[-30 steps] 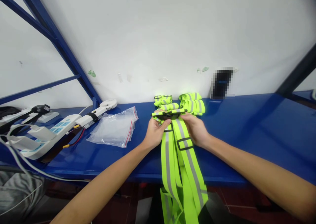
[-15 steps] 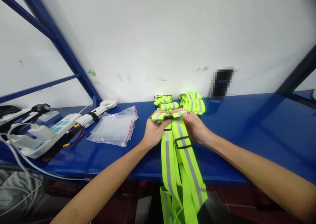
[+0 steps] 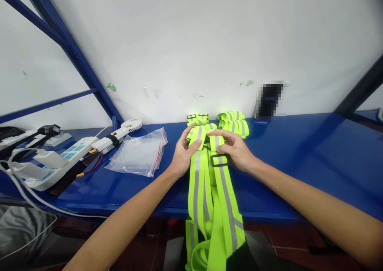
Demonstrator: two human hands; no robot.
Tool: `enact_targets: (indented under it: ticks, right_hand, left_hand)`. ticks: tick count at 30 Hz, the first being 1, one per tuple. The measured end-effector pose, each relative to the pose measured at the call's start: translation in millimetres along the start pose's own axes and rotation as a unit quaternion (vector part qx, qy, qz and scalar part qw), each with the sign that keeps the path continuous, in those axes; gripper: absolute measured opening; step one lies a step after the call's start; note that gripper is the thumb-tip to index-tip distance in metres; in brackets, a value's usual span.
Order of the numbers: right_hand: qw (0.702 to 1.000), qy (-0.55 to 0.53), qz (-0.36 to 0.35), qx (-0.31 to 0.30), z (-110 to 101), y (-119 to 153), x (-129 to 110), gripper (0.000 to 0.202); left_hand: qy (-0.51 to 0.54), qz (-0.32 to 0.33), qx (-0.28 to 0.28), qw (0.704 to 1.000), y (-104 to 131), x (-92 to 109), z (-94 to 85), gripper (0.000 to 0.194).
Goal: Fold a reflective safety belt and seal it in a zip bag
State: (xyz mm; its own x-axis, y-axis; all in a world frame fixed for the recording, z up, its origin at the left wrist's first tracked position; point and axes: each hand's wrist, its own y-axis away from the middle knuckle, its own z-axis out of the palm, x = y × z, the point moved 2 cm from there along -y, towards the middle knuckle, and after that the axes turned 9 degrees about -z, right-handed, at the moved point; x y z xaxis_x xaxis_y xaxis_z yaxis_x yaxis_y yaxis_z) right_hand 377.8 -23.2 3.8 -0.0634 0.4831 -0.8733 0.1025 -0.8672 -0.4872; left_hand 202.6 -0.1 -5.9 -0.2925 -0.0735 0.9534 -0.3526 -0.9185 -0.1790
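Neon-yellow reflective straps (image 3: 196, 183) with grey stripes run from my hands over the front edge of the blue table and hang below it. The thumb and fingers of my left hand (image 3: 183, 151) are closed on the folded top of the left strap. On the right strap, just above its black buckle (image 3: 219, 160), my right hand (image 3: 235, 148) pinches the webbing. Folded bundles of the same straps (image 3: 233, 126) lie behind my hands against the wall; my fingers and the held straps partly cover the nearest one.
Clear zip bags (image 3: 137, 153) with red seals lie left of my hands. Farther left are a small white fan (image 3: 131, 124), a power strip (image 3: 70, 155) with plugs, and loose cables. A pixelated dark object (image 3: 269, 99) leans on the wall. Blue frame bars (image 3: 74, 55) rise at left.
Both hands have shifted on the straps. The top end, earlier held crosswise as a folded band, now lies folded down over the left strap. My right hand has come lower, nearer the buckle.
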Motion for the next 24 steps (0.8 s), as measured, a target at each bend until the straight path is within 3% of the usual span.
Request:
enact_targets:
  ticks: [3, 6, 8, 10, 14, 18, 24]
  right_hand:
    - [1.000, 0.021, -0.019, 0.006, 0.4, -0.6, -0.2, 0.052]
    - [0.998, 0.003, 0.022, 0.056, 0.4, -1.6, 3.5, 0.071]
    - [0.995, -0.022, 0.084, 0.053, 3.3, -1.1, 7.6, 0.061]
    - [0.992, -0.039, 0.120, 0.013, 8.7, 0.4, 9.4, 0.042]
    - [0.994, -0.024, 0.105, 0.005, 14.1, 3.5, 6.7, 0.023]
    - [0.989, -0.095, 0.109, -0.011, 14.7, 3.5, 8.0, 0.022]
    - [0.978, -0.181, 0.104, -0.032, 16.0, 2.0, 13.4, 0.040]
  left_hand:
    - [-0.003, -0.005, 0.019, 1.000, -3.5, -0.9, -3.8, 0.056]
    - [-0.015, 0.011, 0.018, 1.000, -6.1, -2.2, -5.8, 0.043]
    - [-0.022, 0.032, 0.039, 0.998, -6.3, -2.3, -5.4, 0.041]
    - [-0.033, 0.052, 0.064, 0.996, -5.3, -1.8, -3.2, 0.040]
    - [-0.070, 0.093, 0.085, 0.990, -1.8, -0.6, 3.5, 0.040]
    - [-0.089, 0.126, 0.093, 0.984, -0.4, -0.1, 4.2, 0.038]
    - [-0.116, 0.136, 0.075, 0.981, -0.8, -0.1, 1.5, 0.040]
